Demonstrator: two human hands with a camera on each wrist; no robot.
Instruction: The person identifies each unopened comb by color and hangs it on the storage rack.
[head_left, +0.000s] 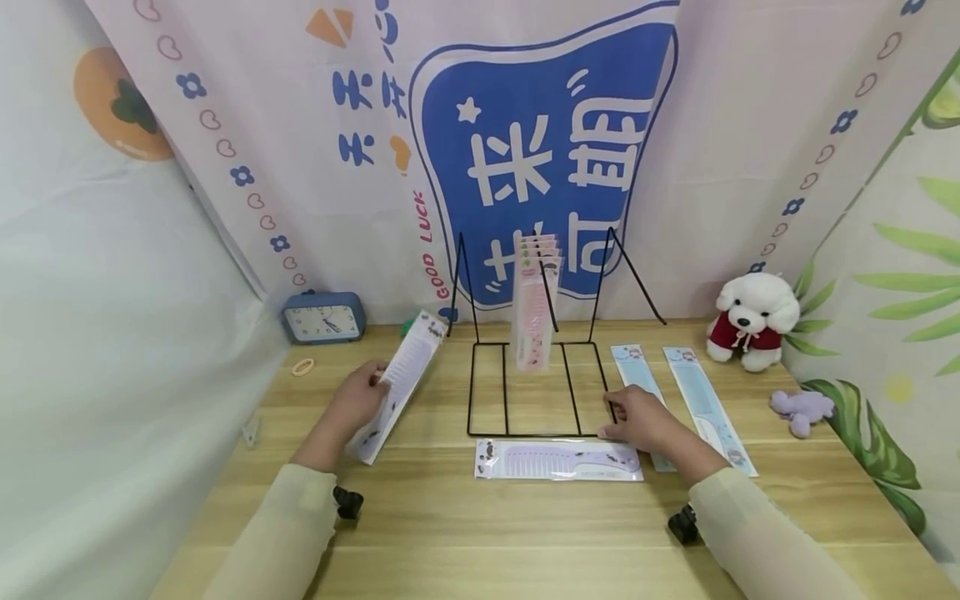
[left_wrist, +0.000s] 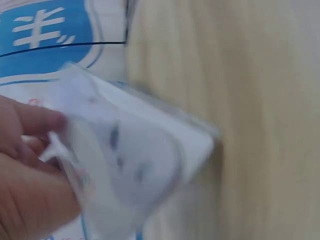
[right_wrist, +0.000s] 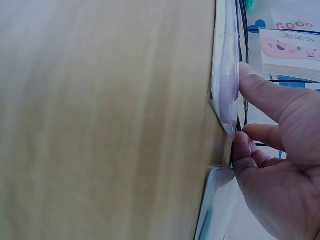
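Note:
My left hand (head_left: 358, 407) pinches the edge of a packaged purple comb (head_left: 405, 367), held tilted left of the black wire rack (head_left: 506, 392). In the left wrist view, that packet (left_wrist: 142, 160) is blurred, with the thumb and fingers on its side. At the rack's front right corner, my right hand (head_left: 643, 421) grips the thin wire between thumb and fingers. Pink packaged combs (head_left: 534, 317) hang in a row from the rack's middle. Another packaged purple comb (head_left: 558, 460) lies flat along the rack's front bar.
Two blue packaged combs (head_left: 630, 367) (head_left: 705, 404) lie right of the rack, one partly under my right hand. A blue clock (head_left: 324, 318) and a beige ring (head_left: 302, 367) are at the left. A white plush dog (head_left: 752, 321) and a small purple toy (head_left: 801, 410) sit at the right.

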